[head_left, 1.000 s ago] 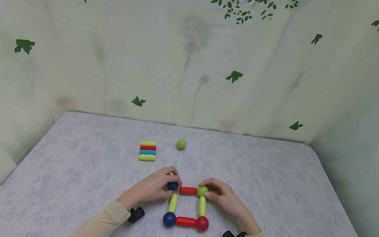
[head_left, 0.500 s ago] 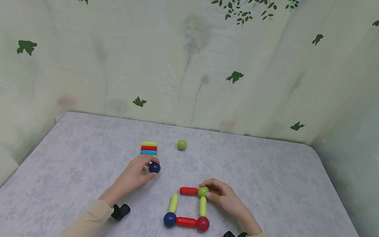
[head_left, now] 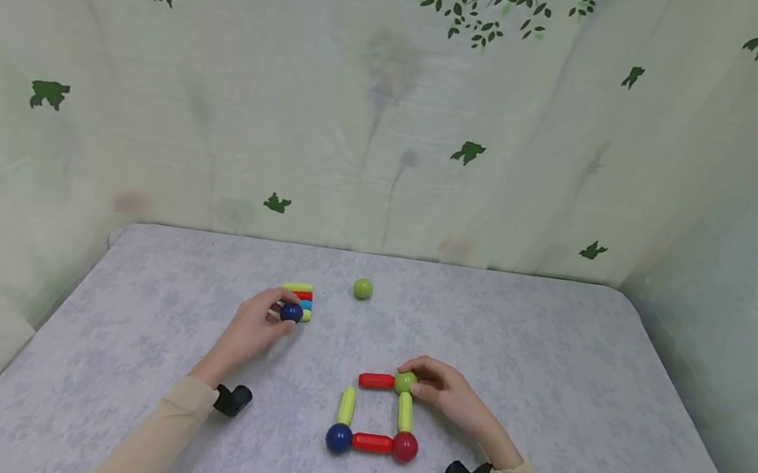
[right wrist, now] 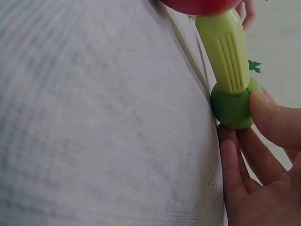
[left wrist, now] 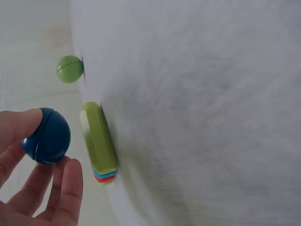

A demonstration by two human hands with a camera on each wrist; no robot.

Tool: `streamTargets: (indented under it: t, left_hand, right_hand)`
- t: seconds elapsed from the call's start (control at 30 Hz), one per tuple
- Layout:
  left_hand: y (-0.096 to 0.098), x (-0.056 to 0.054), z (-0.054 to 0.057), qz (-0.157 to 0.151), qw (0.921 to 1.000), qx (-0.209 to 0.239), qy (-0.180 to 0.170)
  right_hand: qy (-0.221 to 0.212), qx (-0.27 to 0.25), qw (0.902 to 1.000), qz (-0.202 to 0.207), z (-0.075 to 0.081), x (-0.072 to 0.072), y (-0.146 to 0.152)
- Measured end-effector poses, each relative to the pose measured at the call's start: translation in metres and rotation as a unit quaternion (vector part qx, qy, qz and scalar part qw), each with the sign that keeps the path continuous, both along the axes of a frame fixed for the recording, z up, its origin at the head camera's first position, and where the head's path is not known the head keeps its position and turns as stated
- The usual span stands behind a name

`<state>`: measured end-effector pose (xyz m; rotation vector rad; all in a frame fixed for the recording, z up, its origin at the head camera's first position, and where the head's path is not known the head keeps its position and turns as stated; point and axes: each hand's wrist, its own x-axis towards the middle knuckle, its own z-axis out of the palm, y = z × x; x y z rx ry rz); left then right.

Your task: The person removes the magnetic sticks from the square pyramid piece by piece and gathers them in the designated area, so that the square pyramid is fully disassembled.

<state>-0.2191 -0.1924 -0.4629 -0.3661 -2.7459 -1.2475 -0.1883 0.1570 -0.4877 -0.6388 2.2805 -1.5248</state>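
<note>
My left hand [head_left: 256, 326] pinches a dark blue ball [left wrist: 48, 136] between thumb and fingers. In the head view the ball overlaps a row of short rods [head_left: 305, 289] in yellow-green, red and blue. My right hand [head_left: 446, 392] holds the green ball [right wrist: 233, 107] at the far right corner of a frame of rods and balls. From that ball a red rod [head_left: 376, 381] points left, and a yellow-green rod [right wrist: 226, 52] runs to the red ball [head_left: 405, 447]. Another red rod [head_left: 372, 443] links this to a second blue ball [head_left: 339, 438], where a yellow-green rod [head_left: 346, 406] stands off.
A loose green ball [head_left: 363, 289] lies near the back of the grey cloth-covered table [head_left: 521, 338]. Behind the table hangs a pale curtain [head_left: 299, 87] with leaf prints. Each wrist wears a small black camera [head_left: 232, 400].
My left hand has carried the blue ball off the frame's far left corner, leftward and back to the row of rods. The right hand keeps its hold on the green ball.
</note>
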Motion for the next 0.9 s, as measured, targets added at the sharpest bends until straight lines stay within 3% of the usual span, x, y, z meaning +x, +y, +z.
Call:
streamTargets:
  t: [0.27,0.53,0.7,0.9]
  left_hand:
    - [0.012,-0.023,0.007,-0.003,0.9999,0.004,-0.009]
    - [0.027,-0.049,0.01,-0.018,0.9987,0.0,-0.049]
    - [0.035,-0.064,0.008,-0.021,0.9973,-0.003,-0.07]
    - [0.046,-0.077,0.005,-0.027,0.9972,-0.043,-0.055]
  right_hand:
    - [0.001,0.001,1.0,-0.001,0.003,0.001,-0.002]
    - [0.003,-0.001,1.0,0.004,0.023,0.01,-0.007]
    - [0.011,0.003,0.9999,0.0,0.01,0.006,-0.005]
    - [-0.002,-0.006,1.0,0.002,-0.002,-0.001,0.0]
